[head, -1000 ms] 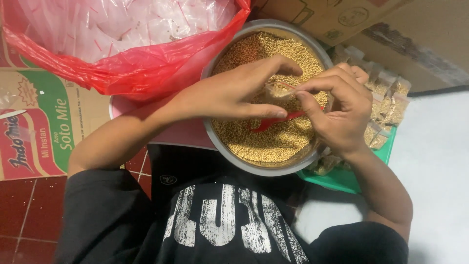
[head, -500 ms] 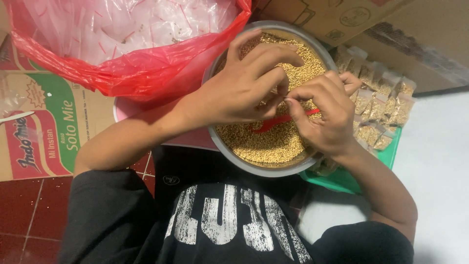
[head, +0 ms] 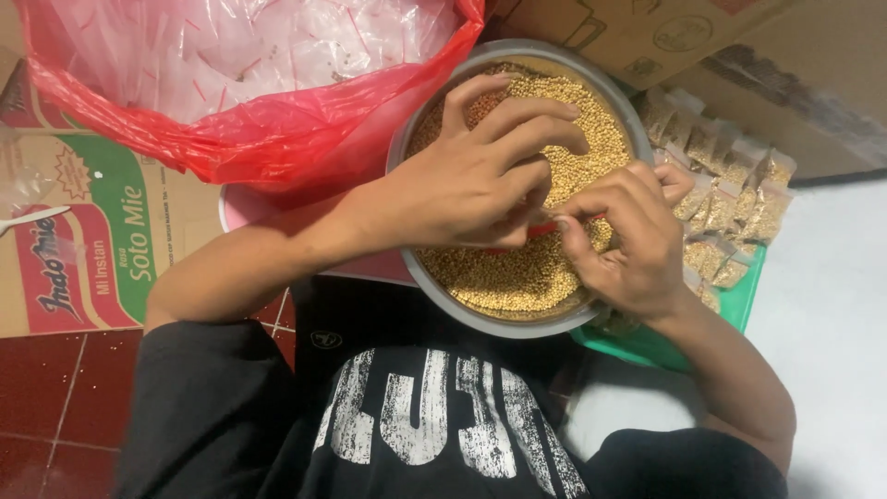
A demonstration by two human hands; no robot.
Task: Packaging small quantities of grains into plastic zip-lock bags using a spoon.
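Observation:
A round metal bowl (head: 605, 88) full of small yellow grains (head: 517, 277) sits in front of me. Both hands meet over it. My left hand (head: 471, 185) reaches in from the left, fingers spread over the grains, its thumb and fingertips pinching a small thing with a red strip (head: 545, 227). My right hand (head: 628, 242) comes from the right and pinches the same red-strip thing; most of it is hidden by the fingers, so its kind is unclear.
Several small filled clear packets (head: 730, 180) lie on a green tray (head: 744, 300) right of the bowl. A red plastic bag (head: 277, 129) holding empty clear packets sits at the upper left. A printed cardboard box (head: 83, 240) lies at left, and brown cardboard (head: 647, 32) behind.
My left hand has slid further over the bowl toward the right hand. The two hands closed in together, and the red strip is now mostly covered by fingers.

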